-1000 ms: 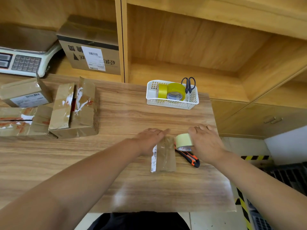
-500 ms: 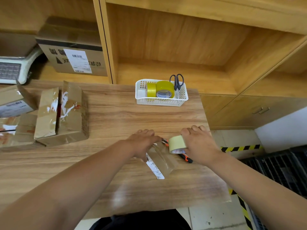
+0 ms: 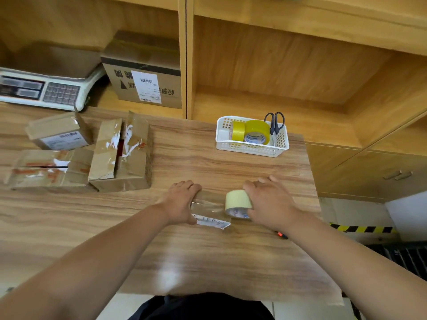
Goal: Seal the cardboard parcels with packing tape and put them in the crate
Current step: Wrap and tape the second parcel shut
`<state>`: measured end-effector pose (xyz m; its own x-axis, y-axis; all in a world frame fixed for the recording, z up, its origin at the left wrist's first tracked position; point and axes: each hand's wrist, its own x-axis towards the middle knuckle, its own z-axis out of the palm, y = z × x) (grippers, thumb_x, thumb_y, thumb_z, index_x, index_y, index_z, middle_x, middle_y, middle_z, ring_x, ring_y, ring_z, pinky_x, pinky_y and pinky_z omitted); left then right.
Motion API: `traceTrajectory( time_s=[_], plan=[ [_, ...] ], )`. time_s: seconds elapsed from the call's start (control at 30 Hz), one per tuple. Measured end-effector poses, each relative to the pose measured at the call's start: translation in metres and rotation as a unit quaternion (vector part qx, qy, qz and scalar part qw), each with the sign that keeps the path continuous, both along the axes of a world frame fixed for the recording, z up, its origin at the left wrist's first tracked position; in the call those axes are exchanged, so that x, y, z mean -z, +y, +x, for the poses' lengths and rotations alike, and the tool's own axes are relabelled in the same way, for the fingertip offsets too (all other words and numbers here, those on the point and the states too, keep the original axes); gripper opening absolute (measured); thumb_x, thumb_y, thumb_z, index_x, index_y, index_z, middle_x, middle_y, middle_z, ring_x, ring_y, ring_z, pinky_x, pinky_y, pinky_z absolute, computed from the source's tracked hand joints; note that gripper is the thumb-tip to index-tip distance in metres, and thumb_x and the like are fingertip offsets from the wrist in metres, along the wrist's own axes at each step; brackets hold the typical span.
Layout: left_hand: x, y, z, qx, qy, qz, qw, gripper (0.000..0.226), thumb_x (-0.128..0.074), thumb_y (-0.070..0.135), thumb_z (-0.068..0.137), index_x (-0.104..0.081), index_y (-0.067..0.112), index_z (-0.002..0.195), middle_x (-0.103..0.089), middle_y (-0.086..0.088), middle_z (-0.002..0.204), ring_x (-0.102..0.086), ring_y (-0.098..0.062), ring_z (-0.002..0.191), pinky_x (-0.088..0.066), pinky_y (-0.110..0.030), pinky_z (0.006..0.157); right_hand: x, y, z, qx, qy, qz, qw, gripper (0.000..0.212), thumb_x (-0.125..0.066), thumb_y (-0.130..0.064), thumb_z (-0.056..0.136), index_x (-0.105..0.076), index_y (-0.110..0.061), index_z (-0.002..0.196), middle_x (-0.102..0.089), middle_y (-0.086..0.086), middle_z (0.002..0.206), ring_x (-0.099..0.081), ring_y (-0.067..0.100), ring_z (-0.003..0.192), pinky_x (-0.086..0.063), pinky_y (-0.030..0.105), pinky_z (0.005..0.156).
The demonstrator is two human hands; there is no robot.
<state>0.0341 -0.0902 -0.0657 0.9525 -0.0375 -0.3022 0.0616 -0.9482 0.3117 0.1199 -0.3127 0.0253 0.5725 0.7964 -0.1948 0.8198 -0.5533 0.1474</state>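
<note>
Parcel (image 3: 211, 205), small and flat, lies at centre frame on the wooden table (image 3: 208, 255). Left hand (image 3: 181, 202) presses flat on its left end, likely steadying it. Right hand (image 3: 270, 204) grips the tape roll (image 3: 238, 199) at its right end, seemingly laying tape across.

Scissors (image 3: 275, 123) in basket (image 3: 251, 151); apparently a scale (image 3: 46, 91).

Brown parcel (image 3: 209, 205), cream tape roll (image 3: 238, 199), white basket (image 3: 251, 150), yellow rolls (image 3: 256, 130), black-yellow striped floor tape (image 3: 362, 228)

Wood table (image 3: 208, 262) w/ shelving (image 3: 277, 65) behind, tile floor (image 3: 129, 307).
</note>
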Motion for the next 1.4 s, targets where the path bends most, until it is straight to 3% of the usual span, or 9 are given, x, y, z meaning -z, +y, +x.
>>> traceTrajectory(
  time_s=[0.2,0.6,0.73,0.83,0.93,1.03,1.13,1.23,1.4],
  plan=[
    [0.001,0.011,-0.015,-0.037,0.011,-0.003,0.999,0.093,-0.077,0.054,0.057,-0.036,0.021,0.135,-0.041,0.000,0.124,-0.041,-0.021,0.118,-0.033,-0.032,0.104,-0.001,0.008,0.005,-0.058,-0.007,-0.015,0.998,0.041,-0.056,-0.051,0.082,-0.052,-0.016,0.103,-0.067,0.003,0.098,-0.052,0.025,0.099,-0.022,0.034,0.082],
    [0.000,0.013,-0.020,-0.052,0.012,-0.010,0.999,0.089,-0.075,0.053,0.060,-0.035,0.022,0.134,-0.040,0.002,0.125,-0.040,-0.019,0.118,-0.031,-0.031,0.105,0.023,0.002,0.012,-0.064,-0.006,-0.074,0.995,0.048,-0.047,-0.051,0.090,-0.044,-0.016,0.121,-0.063,0.003,0.114,-0.047,0.023,0.110,-0.027,0.035,0.090],
    [-0.001,0.013,-0.019,-0.049,0.011,-0.006,0.999,0.089,-0.074,0.054,0.062,-0.034,0.021,0.135,-0.038,0.002,0.126,-0.039,-0.019,0.119,-0.029,-0.030,0.107,0.032,0.003,0.013,-0.055,0.001,-0.077,0.996,0.059,-0.043,-0.066,0.087,-0.049,-0.014,0.116,-0.065,0.005,0.104,-0.050,0.025,0.103,-0.028,0.035,0.087],
    [-0.001,0.012,-0.020,-0.052,0.010,-0.008,0.999,0.089,-0.074,0.054,0.062,-0.034,0.021,0.134,-0.038,0.002,0.126,-0.039,-0.019,0.119,-0.029,-0.030,0.106,0.040,0.002,0.013,-0.044,-0.021,-0.087,0.995,0.059,-0.067,-0.068,0.070,-0.060,-0.014,0.094,-0.066,0.003,0.075,-0.057,0.023,0.079,-0.029,0.036,0.075],
    [-0.001,0.012,-0.020,-0.051,0.010,-0.009,0.999,0.089,-0.074,0.054,0.062,-0.034,0.021,0.134,-0.038,0.002,0.126,-0.039,-0.019,0.119,-0.029,-0.030,0.106,0.049,0.003,0.011,-0.034,-0.012,-0.113,0.993,0.051,-0.067,-0.055,0.076,-0.058,-0.011,0.100,-0.067,0.006,0.084,-0.057,0.026,0.087,-0.030,0.036,0.078],
    [-0.003,0.012,-0.020,-0.053,0.013,-0.010,0.998,0.089,-0.074,0.053,0.063,-0.033,0.021,0.135,-0.038,0.001,0.126,-0.038,-0.019,0.119,-0.030,-0.029,0.105,0.052,0.006,0.004,-0.011,-0.032,-0.122,0.992,0.048,-0.087,-0.037,0.047,-0.061,-0.009,0.075,-0.059,0.007,0.057,-0.055,0.025,0.061,-0.023,0.036,0.065],
    [-0.003,0.012,-0.020,-0.051,0.017,-0.012,0.998,0.089,-0.074,0.052,0.063,-0.033,0.021,0.135,-0.037,0.001,0.126,-0.038,-0.019,0.119,-0.030,-0.030,0.106,0.068,0.004,0.002,-0.021,-0.047,-0.102,0.993,0.038,-0.079,-0.007,0.037,-0.058,-0.009,0.069,-0.053,0.007,0.049,-0.051,0.025,0.052,-0.019,0.036,0.061],
    [-0.003,0.011,-0.019,-0.053,0.017,-0.016,0.998,0.088,-0.075,0.051,0.063,-0.033,0.021,0.135,-0.037,0.001,0.126,-0.037,-0.019,0.119,-0.029,-0.028,0.105,0.076,0.006,-0.002,-0.013,-0.061,-0.116,0.991,0.034,-0.077,-0.008,0.045,-0.057,-0.012,0.072,-0.054,0.005,0.054,-0.051,0.023,0.057,-0.024,0.035,0.063],
    [-0.003,0.010,-0.018,-0.046,0.012,-0.006,0.999,0.089,-0.074,0.051,0.064,-0.032,0.020,0.135,-0.037,0.001,0.127,-0.036,-0.018,0.120,-0.028,-0.027,0.105,0.079,0.005,-0.006,0.014,-0.051,-0.130,0.990,0.027,-0.044,-0.007,0.085,-0.043,-0.012,0.112,-0.060,0.005,0.101,-0.049,0.025,0.101,-0.030,0.033,0.088]
  ],
)
